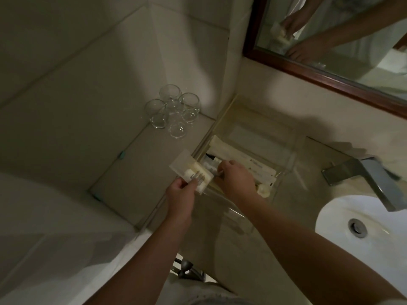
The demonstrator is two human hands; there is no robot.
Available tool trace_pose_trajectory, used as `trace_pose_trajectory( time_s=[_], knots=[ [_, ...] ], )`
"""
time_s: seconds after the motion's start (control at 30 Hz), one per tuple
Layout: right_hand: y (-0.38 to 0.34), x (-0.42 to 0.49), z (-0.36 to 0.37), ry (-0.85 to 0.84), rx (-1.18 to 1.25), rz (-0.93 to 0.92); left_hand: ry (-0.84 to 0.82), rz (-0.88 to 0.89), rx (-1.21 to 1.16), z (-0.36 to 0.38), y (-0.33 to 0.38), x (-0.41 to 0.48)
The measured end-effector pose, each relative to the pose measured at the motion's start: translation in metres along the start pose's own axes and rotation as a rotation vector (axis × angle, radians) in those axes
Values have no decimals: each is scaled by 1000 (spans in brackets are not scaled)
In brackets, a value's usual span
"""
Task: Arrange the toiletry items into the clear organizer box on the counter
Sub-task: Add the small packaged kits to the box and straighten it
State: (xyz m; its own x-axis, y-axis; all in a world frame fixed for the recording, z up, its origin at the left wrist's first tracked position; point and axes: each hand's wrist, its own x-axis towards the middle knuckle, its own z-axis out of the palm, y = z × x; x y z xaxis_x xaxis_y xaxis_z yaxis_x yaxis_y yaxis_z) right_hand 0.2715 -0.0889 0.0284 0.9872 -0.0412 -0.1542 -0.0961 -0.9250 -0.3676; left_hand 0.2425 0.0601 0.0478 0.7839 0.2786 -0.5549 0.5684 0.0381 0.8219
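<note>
Two bare hands work at the near-left end of the clear organizer box (284, 150), which stands on the stone counter (293, 194) below the mirror (343, 40), to the left of the sink (374, 227) and the tap (374, 179). The left hand (180, 192) holds a flat pale packet (191, 170) just beside the left wall of the box; its thumb and fingers are closed on the lower edge of the packet, which is tilted and not inside the box. The right hand (235, 179) reaches into the box with the fingers curled down onto small white items there; I cannot tell if they pinch something. Inside the box lie several long pale sachets (240, 155), side by side, and a cream-coloured piece at the near corner. Four drinking glasses (174, 108) stand together on the tiled ledge, well apart from the box.
</note>
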Motion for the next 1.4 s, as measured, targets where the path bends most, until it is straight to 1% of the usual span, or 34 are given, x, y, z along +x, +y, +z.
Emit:
trace_pose_trajectory(
  time_s=[0.03,0.07,0.1,0.17,0.2,0.23,0.27,0.37,0.43,0.53,0.63,0.7,0.77,0.83,0.93,0.97,1.03,1.1,1.17,1.33,1.4],
  knots=[
    [1,-2,0,26,43,4,-21,-11,-8,4,0,-1],
    [2,-4,-2,59,138,29,-34,-25,-17,8,0,-2],
    [5,-8,-6,86,293,88,-44,-43,-28,12,-2,-2],
    [11,-18,-15,111,691,251,-59,-76,-48,24,-4,-3],
    [16,-23,-19,127,840,319,-68,-85,-49,31,-4,-4],
    [22,-27,-23,144,927,358,-81,-91,-38,40,-5,-5],
    [27,-31,-26,148,953,384,-107,-88,-17,49,-5,-7],
    [48,-37,-28,132,860,486,-247,-84,93,81,-3,-16],
    [66,-37,-27,144,801,548,-296,-99,154,100,-2,-17],
    [87,-37,-35,128,707,559,-238,-69,220,113,6,-6],
    [104,-31,-42,92,573,519,-167,24,354,115,20,13],
    [111,-24,-44,45,508,505,-147,133,521,117,29,23],
    [114,-19,-44,15,437,480,-154,293,713,119,35,28],
    [114,-15,-46,7,365,470,-226,497,910,124,36,28],
    [110,-17,-47,69,205,512,-426,774,1096,132,27,26],
    [108,-18,-46,103,150,525,-453,830,1147,133,23,26],
    [105,-24,-41,172,91,524,-452,903,1225,134,15,29],
    [104,-32,-36,236,108,509,-422,953,1297,134,10,30],
    [103,-39,-32,263,116,476,-387,972,1330,135,11,28],
    [105,-44,-25,258,16,360,-363,940,1304,143,14,25],
    [107,-42,-23,245,8,362,-367,945,1289,145,12,24]
  ],
)
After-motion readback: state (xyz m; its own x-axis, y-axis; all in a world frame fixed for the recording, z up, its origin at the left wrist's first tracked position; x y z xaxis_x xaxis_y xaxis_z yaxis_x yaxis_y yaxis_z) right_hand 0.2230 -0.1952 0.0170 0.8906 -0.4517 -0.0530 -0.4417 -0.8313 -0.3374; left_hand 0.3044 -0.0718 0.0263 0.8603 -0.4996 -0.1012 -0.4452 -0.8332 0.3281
